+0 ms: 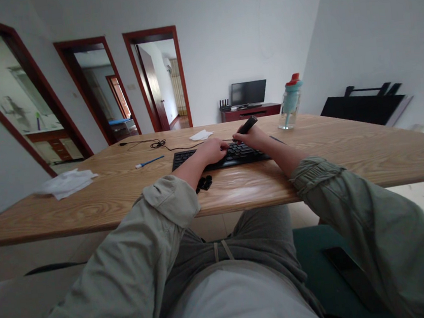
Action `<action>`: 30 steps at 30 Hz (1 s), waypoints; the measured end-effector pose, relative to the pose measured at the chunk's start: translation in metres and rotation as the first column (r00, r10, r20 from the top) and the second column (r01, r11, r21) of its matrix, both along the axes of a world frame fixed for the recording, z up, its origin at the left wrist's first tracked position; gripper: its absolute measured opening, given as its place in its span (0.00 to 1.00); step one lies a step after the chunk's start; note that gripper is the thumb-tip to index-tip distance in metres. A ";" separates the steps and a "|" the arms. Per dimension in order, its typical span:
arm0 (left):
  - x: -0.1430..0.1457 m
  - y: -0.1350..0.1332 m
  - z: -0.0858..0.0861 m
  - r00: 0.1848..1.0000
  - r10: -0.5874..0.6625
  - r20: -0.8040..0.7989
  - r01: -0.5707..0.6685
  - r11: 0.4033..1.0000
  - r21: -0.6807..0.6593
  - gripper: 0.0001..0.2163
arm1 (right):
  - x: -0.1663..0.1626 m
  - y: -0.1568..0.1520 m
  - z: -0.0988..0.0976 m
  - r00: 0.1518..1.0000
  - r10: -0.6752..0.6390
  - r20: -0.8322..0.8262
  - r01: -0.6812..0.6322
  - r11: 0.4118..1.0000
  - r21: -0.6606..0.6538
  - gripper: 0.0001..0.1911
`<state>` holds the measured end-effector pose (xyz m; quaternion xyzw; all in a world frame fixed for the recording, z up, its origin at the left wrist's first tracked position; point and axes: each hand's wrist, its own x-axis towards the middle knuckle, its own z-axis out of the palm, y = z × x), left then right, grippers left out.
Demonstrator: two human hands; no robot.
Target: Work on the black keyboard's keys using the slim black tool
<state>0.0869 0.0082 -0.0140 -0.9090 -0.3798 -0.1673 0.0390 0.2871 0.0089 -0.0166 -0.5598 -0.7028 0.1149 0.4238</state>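
Wide wooden worktop (349,153), black keyboard (221,157) lying mid-worktop, left hand (213,150) curled on its keys, grip state unclear, right hand (253,136) with grip clenched round a black tool (248,123) above the keys, small black pieces (204,183) near the front edge.

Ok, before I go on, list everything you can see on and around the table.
table: one, light wood, across the view
keyboard: one, black, mid-table, under both hands
black tool: one, above keyboard, in right hand
bottle: one, pale teal, red cap, right of keyboard
pen: one, blue, left of keyboard
cable: one, black, behind keyboard
cloth: one, white, table's left end
tissue: one, white, far edge
small pieces: a few, black, near edge
screen: one, black, back wall
left hand: one, resting on keyboard
right hand: one, gripping tool
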 end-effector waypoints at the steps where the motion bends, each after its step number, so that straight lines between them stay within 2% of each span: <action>1: 0.000 0.000 0.000 1.000 -0.003 0.007 0.003 1.000 -0.003 0.18 | 0.000 -0.003 0.000 1.000 0.012 0.005 -0.012 1.000 0.002 0.09; 5: -0.001 -0.004 0.002 1.000 0.002 -0.002 -0.002 1.000 -0.005 0.17 | -0.003 -0.012 0.003 0.999 0.052 0.008 -0.052 0.999 -0.015 0.08; 9: -0.001 -0.008 0.004 1.000 0.009 -0.021 -0.009 1.000 -0.012 0.18 | -0.005 -0.017 0.006 0.999 0.026 0.041 -0.024 0.999 -0.040 0.08; 17: 0.000 -0.011 0.005 1.000 0.013 0.000 -0.013 1.000 -0.023 0.17 | -0.008 -0.024 0.009 0.990 0.047 0.132 -0.046 0.999 -0.013 0.07; 25: -0.001 -0.007 0.003 1.000 0.009 -0.024 -0.008 1.000 0.027 0.18 | -0.003 -0.011 0.002 0.995 -0.002 0.095 0.000 1.000 0.019 0.11; 30: 0.000 -0.010 0.002 0.999 0.033 -0.014 -0.033 0.999 0.007 0.18 | 0.003 -0.002 -0.003 0.997 -0.008 0.076 0.007 1.000 0.009 0.13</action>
